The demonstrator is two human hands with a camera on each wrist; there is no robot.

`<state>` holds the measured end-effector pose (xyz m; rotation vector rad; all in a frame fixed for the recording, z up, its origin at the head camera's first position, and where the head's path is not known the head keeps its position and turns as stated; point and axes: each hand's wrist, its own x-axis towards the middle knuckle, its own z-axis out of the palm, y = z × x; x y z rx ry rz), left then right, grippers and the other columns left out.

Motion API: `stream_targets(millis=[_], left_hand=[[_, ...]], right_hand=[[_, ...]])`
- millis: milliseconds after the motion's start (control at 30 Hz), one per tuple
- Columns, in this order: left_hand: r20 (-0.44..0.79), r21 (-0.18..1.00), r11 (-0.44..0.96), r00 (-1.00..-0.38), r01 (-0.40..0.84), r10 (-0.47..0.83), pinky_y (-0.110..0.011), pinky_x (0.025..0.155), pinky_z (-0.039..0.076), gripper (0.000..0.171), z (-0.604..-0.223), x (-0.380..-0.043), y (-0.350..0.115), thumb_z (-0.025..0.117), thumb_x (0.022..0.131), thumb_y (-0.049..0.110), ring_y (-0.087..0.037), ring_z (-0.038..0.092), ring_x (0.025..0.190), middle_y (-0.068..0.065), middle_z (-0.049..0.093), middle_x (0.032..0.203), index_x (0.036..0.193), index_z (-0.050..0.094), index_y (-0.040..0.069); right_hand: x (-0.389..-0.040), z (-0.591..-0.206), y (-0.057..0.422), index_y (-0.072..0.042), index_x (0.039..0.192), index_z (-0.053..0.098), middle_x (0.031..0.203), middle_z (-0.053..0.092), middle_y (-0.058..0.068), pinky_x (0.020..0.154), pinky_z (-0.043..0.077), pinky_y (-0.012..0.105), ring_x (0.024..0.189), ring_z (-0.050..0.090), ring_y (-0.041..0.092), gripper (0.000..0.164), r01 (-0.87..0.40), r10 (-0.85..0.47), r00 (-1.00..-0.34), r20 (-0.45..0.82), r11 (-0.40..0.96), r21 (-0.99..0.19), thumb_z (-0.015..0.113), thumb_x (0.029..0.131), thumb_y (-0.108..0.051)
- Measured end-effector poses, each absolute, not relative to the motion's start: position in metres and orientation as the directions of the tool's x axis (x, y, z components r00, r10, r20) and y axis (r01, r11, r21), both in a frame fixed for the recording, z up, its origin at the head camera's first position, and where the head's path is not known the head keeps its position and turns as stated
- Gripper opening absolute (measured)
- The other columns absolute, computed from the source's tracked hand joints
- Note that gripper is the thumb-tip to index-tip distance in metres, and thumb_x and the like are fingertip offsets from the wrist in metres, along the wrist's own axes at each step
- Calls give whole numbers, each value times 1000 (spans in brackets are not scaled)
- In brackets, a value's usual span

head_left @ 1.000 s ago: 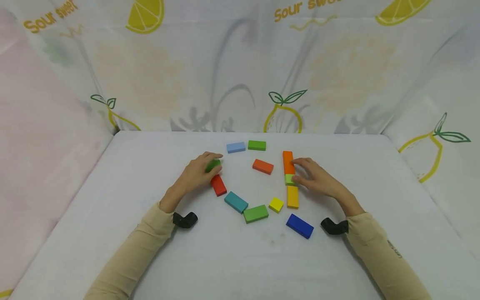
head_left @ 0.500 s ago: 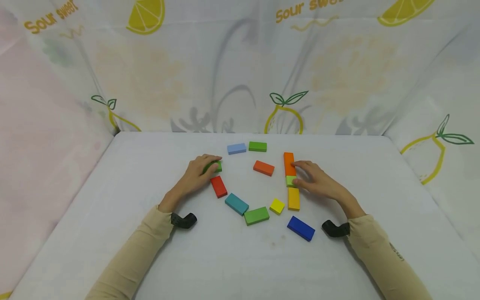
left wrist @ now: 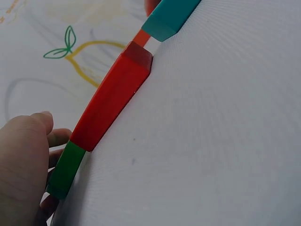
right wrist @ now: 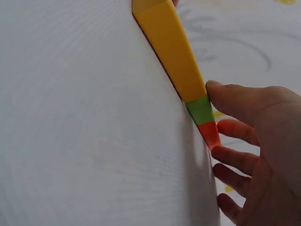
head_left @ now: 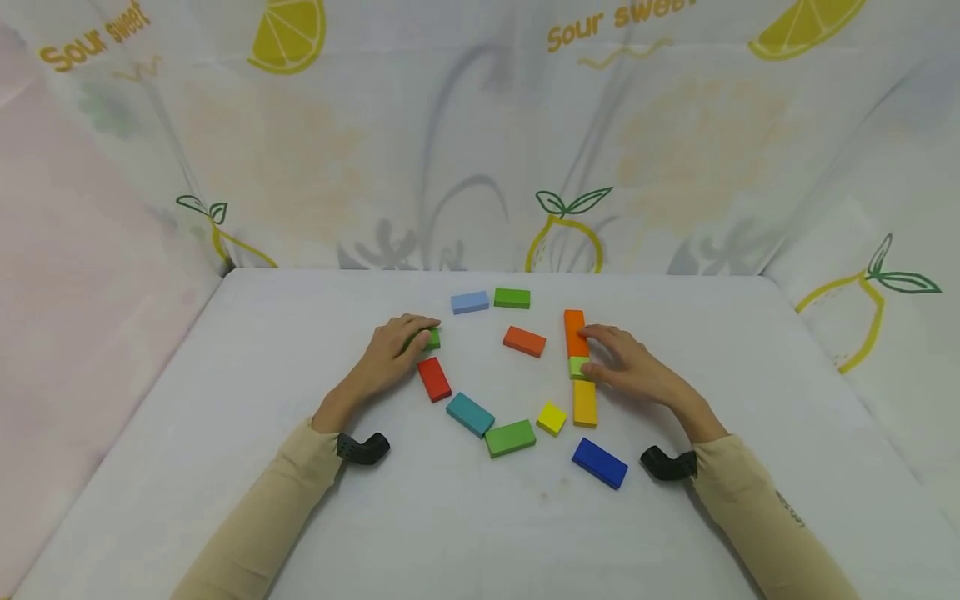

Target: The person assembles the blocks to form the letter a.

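In the head view, my left hand (head_left: 386, 354) grips a green block (head_left: 432, 339), thumb over its near side and fingers behind it; the hand hides part of the block. Just nearer lies a red block (head_left: 434, 380). On the right, my right hand (head_left: 633, 362) touches a line of blocks with loosely bent fingers. Its index finger meets the long orange block (head_left: 575, 333), its thumb the small light green block (head_left: 578, 367). The yellow-orange block (head_left: 585, 404) continues that line towards me. In the right wrist view, the thumb tip lies beside the light green block (right wrist: 201, 110).
Between the hands lies an orange-red block (head_left: 524, 342). Light blue (head_left: 469, 302) and green (head_left: 512, 298) blocks lie at the back. Nearer are teal (head_left: 470, 414), green (head_left: 510, 438), yellow (head_left: 551, 418) and dark blue (head_left: 599, 463) blocks. A printed cloth (head_left: 405, 150) hangs behind the table.
My left hand has turned the green block slightly, and more of its right end shows. The right hand stays nearly still at its line of blocks. The head view has shifted a little.
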<state>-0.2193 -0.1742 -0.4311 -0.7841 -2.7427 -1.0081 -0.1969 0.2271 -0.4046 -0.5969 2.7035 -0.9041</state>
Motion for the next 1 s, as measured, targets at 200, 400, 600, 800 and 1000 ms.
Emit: stream_targets(millis=[200, 400, 600, 800, 1000], left_hand=[[282, 564, 653, -861, 506, 424, -49, 92, 32, 35, -432, -217, -178, 40, 102, 28, -28, 48, 118, -7, 56, 129, 130, 55, 14], [293, 579, 628, -852, 519, 434, -49, 94, 31, 34, -431, -218, -175, 41, 102, 26, -27, 49, 120, -7, 57, 128, 128, 57, 13], [281, 579, 640, -860, 505, 425, -48, 92, 32, 33, -431, -219, -173, 42, 102, 25, -27, 49, 119, -7, 57, 128, 128, 57, 13], [280, 575, 648, -864, 499, 417, -48, 92, 32, 33, -432, -218, -174, 42, 101, 26, -27, 49, 118, -7, 56, 128, 129, 57, 15], [284, 570, 646, -860, 507, 424, -48, 92, 33, 33, -430, -218, -174, 45, 100, 25, -27, 49, 119, -7, 57, 128, 128, 57, 14]], right_hand=[[-198, -408, 225, -16, 145, 35, 158, 19, 10, 111, 10, 64, 144, 15, 37, 64, -304, -460, -883, -89, 706, -639, 58, 91, -43], [-196, -409, 225, -16, 145, 36, 158, 19, 10, 111, 10, 64, 144, 15, 37, 63, -297, -452, -888, -90, 710, -639, 58, 92, -42], [-200, -408, 226, -16, 144, 36, 158, 20, 9, 111, 9, 65, 144, 15, 37, 63, -306, -460, -884, -87, 707, -638, 58, 91, -43], [-200, -408, 226, -17, 144, 37, 158, 20, 9, 111, 8, 65, 144, 15, 37, 62, -308, -463, -882, -83, 701, -643, 58, 91, -43], [-199, -408, 224, -17, 144, 37, 158, 21, 9, 111, 8, 64, 144, 15, 37, 62, -313, -471, -879, -79, 693, -649, 59, 91, -42]])
